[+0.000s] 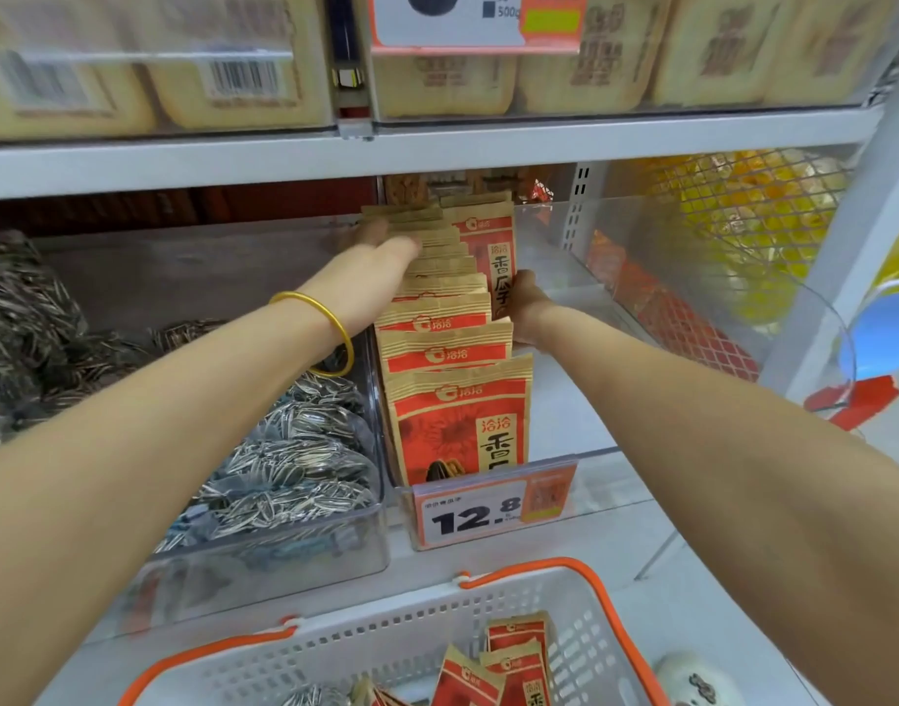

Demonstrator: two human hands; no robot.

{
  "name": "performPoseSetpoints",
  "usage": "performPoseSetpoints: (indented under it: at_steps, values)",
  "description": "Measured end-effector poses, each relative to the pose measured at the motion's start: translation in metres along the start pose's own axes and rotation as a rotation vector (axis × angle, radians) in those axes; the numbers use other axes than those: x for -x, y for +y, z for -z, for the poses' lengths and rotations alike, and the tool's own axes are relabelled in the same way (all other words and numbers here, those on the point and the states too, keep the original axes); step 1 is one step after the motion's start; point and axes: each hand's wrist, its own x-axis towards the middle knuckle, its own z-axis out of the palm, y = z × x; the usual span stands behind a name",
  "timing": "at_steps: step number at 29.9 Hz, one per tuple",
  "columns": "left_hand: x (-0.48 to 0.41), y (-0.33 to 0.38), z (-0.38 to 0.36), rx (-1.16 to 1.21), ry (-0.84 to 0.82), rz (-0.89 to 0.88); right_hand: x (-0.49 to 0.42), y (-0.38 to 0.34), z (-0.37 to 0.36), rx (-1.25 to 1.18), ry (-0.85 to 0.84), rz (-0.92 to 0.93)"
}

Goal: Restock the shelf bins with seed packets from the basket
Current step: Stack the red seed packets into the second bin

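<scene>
Red and tan paper seed packets (450,349) are standing upright in a front-to-back row inside a clear shelf bin (549,481), and both hands are reaching into that row. The left hand (381,262), with a gold bangle (330,323) sitting on its wrist, is lying along the left side of the row near the back, its fingers pressing flat against the packet tops; whether they are gripping anything cannot be told. The right hand (526,308) is coming in from the right side, just beside the row, and it is closing on a packet held upright (495,257) at the back right of the bin, with the fingers hidden behind that packet. The row of packets is lying between the two hands, touching both.

An orange-framed price tag (493,504) is hanging on the front of the bin. To the left, a neighbouring clear bin (294,547) is holding packs printed with striped sunflower seeds.

Below, nearest the camera, a white basket with orange handles (386,649) is sitting well apart from both hands. More red seed packets (508,664) are lying tilted in its bottom. Above the hands, the upper shelf (437,150) is carrying pale tan packages, too blurred to read.
</scene>
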Motion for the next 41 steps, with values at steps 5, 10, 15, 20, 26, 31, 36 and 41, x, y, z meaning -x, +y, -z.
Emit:
performPoseSetpoints:
  at_steps: [5, 10, 15, 20, 26, 31, 36, 41]
  values:
    - [0.01, 0.006, 0.002, 0.009, 0.053, -0.105, 0.015, -0.01, 0.011, 0.147, -0.062, -0.084]
    - [0.071, -0.001, 0.005, -0.108, 0.213, -0.461, 0.063, -0.029, 0.045, 0.323, -0.001, 0.091]
    - [0.176, -0.03, -0.017, -0.26, 0.134, -0.928, 0.212, -0.023, 0.088, 0.328, 0.129, 0.489]
    - [0.212, -0.095, -0.071, -0.402, -0.481, -0.921, 0.276, 0.057, 0.045, 0.529, -0.363, 0.262]
    - [0.198, -0.167, -0.115, -0.73, -0.782, -0.653, 0.23, 0.224, -0.066, 0.943, -0.801, 0.091]
    - [0.192, -0.186, -0.127, -0.767, -0.822, -0.504, 0.231, 0.305, -0.103, 1.1, -0.937, 0.01]
    - [0.193, -0.188, -0.126, -0.734, -0.847, -0.471, 0.227, 0.297, -0.098, 0.749, -1.112, -0.408]
    - [0.194, -0.184, -0.132, -0.682, -0.854, -0.447, 0.246, 0.289, -0.078, 1.027, -1.245, -0.161]
